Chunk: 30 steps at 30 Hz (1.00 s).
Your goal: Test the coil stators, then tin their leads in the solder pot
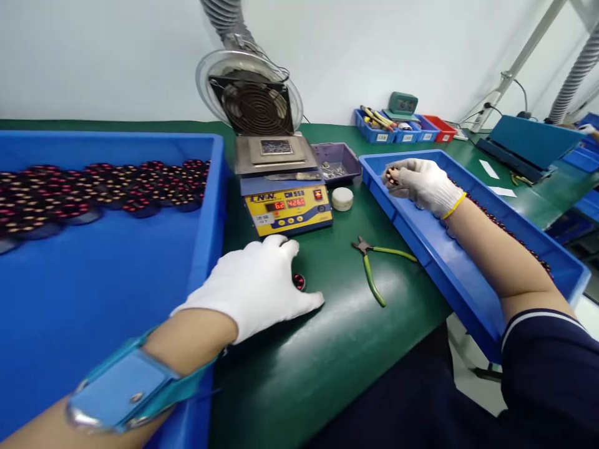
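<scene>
My gloved left hand [255, 284] is over the green mat with thumb and fingers spread. Between them sits a small round motor stator [299, 282], black with reddish coils, partly hidden by the hand. My gloved right hand [423, 184] is above the right blue tray [402, 231], its fingers closed around another stator [392, 177] with copper-coloured coils. Beyond my left hand stands a yellow and blue solder pot [290, 209] with lit red digits. Green-handled cutters [369, 262] lie with their handles apart between my hands.
At left, a large blue tray [215, 187] holds rows of stators [140, 187]. A fume fan [255, 106] hangs behind the solder pot. Beside it are a purple bin [349, 159] and a round white tub [342, 199]. Small parts boxes [374, 133] line the back.
</scene>
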{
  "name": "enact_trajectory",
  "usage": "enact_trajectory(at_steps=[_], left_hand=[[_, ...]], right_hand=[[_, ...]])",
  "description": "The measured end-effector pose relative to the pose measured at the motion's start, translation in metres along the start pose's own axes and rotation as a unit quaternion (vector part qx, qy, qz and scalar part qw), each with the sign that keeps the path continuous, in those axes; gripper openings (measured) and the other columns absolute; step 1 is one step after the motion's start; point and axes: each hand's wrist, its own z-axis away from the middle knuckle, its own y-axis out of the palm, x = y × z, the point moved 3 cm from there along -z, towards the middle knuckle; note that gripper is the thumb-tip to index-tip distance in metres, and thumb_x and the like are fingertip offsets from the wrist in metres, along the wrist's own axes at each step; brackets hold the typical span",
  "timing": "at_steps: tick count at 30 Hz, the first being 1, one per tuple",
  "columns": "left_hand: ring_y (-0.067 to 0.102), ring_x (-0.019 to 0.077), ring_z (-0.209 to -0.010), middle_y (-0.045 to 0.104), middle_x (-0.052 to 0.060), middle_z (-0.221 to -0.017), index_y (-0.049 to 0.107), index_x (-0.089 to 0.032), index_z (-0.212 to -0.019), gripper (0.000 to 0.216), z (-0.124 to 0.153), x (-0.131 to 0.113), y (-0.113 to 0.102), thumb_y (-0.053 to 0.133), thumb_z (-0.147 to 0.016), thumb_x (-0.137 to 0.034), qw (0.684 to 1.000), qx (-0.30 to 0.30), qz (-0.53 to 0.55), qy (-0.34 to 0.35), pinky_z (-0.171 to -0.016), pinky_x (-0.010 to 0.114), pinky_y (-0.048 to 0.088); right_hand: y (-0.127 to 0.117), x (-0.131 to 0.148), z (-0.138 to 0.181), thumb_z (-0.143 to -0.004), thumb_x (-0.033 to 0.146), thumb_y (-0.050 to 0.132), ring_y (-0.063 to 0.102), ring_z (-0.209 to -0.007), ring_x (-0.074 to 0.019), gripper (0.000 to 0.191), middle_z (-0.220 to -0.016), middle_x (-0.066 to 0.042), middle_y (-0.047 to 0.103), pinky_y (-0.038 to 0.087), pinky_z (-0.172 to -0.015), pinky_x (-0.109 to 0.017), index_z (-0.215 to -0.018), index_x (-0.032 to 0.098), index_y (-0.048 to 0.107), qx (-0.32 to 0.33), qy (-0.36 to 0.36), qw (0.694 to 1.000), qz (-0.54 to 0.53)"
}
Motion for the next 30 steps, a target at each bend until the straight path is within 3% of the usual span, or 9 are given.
enact_trajectory(at_steps=[3,6,9,13,17,21,24,26,30], left_hand=[[0.066,0.0456,-0.089,0.065,0.023,-0.122,0.069,-0.016,-0.122,0.076,-0.001,0.006,0.011,0.065,-0.06,-0.06,0.997,0.069,-0.022,0.035,-0.067,0.05,0.05],[0.068,0.0428,-0.085,0.069,0.019,-0.114,0.076,-0.022,-0.105,0.049,-0.006,0.013,0.019,0.059,-0.068,-0.048,0.995,0.076,-0.011,0.056,-0.066,0.048,0.049],[0.068,0.0418,-0.087,0.069,0.018,-0.116,0.076,-0.023,-0.107,0.049,-0.009,0.014,0.02,0.059,-0.069,-0.048,0.996,0.069,-0.007,0.057,-0.067,0.047,0.05],[0.068,0.039,-0.096,0.068,0.017,-0.122,0.071,-0.021,-0.12,0.058,-0.009,0.008,0.016,0.057,-0.072,-0.05,0.994,0.077,-0.028,0.071,-0.076,0.045,0.051],[0.068,0.0344,-0.093,0.07,0.013,-0.113,0.075,-0.022,-0.103,0.045,-0.006,0.003,0.013,0.057,-0.075,-0.052,0.994,0.073,-0.023,0.072,-0.078,0.041,0.05],[0.068,0.0312,-0.088,0.073,0.012,-0.101,0.072,-0.021,-0.102,0.052,-0.008,0.005,0.008,0.065,-0.071,-0.061,0.981,0.007,0.193,0.003,-0.076,0.04,0.051],[0.068,0.0251,-0.079,0.073,0.009,-0.091,0.069,-0.017,-0.101,0.053,-0.009,0.007,0.005,0.074,-0.066,-0.055,0.896,-0.008,0.444,-0.026,-0.072,0.036,0.053],[0.068,0.0241,-0.083,0.072,0.008,-0.093,0.068,-0.015,-0.1,0.05,-0.009,0.008,0.002,0.078,-0.064,-0.049,0.846,-0.02,0.532,-0.02,-0.074,0.035,0.055],[0.067,0.0257,-0.099,0.073,0.005,-0.099,0.069,-0.017,-0.098,0.044,-0.009,0.011,-0.006,0.083,-0.059,-0.033,0.847,-0.067,0.528,-0.003,-0.086,0.035,0.055]], right_hand=[[-0.057,-0.019,0.006,-0.072,0.034,0.076,0.066,-0.063,-0.0148,0.028,-0.076,-0.006,0.073,0.057,-0.064,-0.028,-0.092,0.015,0.073,-0.009,0.072,0.963,0.258],[-0.082,-0.038,0.012,-0.078,0.033,0.068,0.07,-0.083,-0.0208,0.028,-0.088,-0.007,0.075,0.055,-0.077,-0.03,-0.1,0.018,0.076,0.06,0.091,0.849,0.518],[-0.087,-0.056,0.016,-0.084,0.034,0.061,0.067,-0.102,-0.0249,0.033,-0.107,-0.008,0.074,0.052,-0.086,-0.032,-0.111,0.021,0.075,0.103,0.089,0.762,0.633],[-0.098,-0.068,0.016,-0.089,0.043,0.056,0.064,-0.11,-0.0287,0.037,-0.125,-0.011,0.065,0.05,-0.091,-0.038,-0.117,0.026,0.073,0.034,0.093,0.74,0.665],[-0.105,-0.066,0.019,-0.086,0.05,0.059,0.062,-0.111,-0.0349,0.045,-0.13,-0.016,0.058,0.05,-0.089,-0.047,-0.12,0.024,0.071,-0.082,0.126,0.734,0.662],[-0.056,-0.033,0.03,-0.083,0.048,0.063,0.06,-0.113,-0.034,0.046,-0.132,-0.012,0.058,0.05,-0.092,-0.05,-0.123,0.025,0.069,-0.093,0.025,0.802,0.589],[0.025,0.006,0.051,-0.077,0.041,0.073,0.063,-0.105,-0.0286,0.059,-0.128,-0.008,0.062,0.054,-0.088,-0.044,-0.133,0.029,0.061,0.067,-0.145,0.865,0.477],[0.081,0.029,0.068,-0.074,0.027,0.074,0.06,-0.113,-0.0289,0.07,-0.137,-0.007,0.056,0.053,-0.091,-0.042,-0.141,0.031,0.054,0.167,-0.268,0.839,0.444],[0.146,0.036,0.076,-0.077,0.009,0.063,0.054,-0.124,-0.0291,0.059,-0.144,-0.008,0.052,0.051,-0.097,-0.042,-0.133,0.027,0.06,0.275,-0.365,0.769,0.447]])
